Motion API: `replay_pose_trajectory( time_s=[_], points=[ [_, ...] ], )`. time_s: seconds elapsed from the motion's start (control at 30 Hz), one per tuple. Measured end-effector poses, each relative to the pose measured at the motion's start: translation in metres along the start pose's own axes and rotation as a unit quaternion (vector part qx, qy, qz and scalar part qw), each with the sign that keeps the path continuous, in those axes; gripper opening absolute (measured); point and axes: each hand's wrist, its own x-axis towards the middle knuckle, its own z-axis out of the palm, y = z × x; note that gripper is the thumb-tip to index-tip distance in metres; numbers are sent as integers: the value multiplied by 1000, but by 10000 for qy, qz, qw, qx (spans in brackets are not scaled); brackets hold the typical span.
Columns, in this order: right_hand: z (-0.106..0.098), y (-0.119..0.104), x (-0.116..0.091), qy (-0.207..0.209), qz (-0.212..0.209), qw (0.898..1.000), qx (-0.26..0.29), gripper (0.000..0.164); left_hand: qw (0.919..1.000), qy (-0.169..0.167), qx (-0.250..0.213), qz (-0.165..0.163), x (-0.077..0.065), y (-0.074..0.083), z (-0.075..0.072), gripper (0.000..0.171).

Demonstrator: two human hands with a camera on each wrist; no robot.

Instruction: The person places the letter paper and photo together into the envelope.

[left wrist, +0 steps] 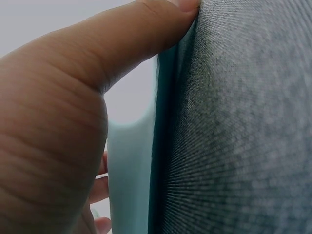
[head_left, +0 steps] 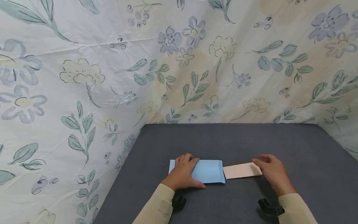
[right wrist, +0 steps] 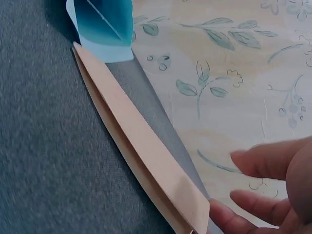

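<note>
A light blue envelope lies flat, its opening facing right. My left hand spans its left half and grips it, thumb along the near edge, fingers over the far side. In the left wrist view the thumb reaches down beside the envelope's edge. Just right of the opening lies a folded pale pink paper, its left end close to the envelope's mouth. My right hand holds the paper's right end at the far corner; the thumb is mostly hidden in the right wrist view.
Both things lie on a dark grey tabletop. Floral cloth hangs behind the table and along its left side. Black straps sit at the wrists, by the cream sleeves.
</note>
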Motion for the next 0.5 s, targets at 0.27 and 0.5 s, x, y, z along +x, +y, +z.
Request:
replay_pose_trajectory(
  time_s=[0.27, 0.5],
  points=[
    [1, 0, 1, -255, -202, 9984, 466, 67, 10000, 7, 22, -62, 1, 0, 3, 115],
    [-2, 6, 8, -545, 21, 9954, 792, 70, 9999, 20, -38, -103, 1, 1, 1, 114]
  ],
)
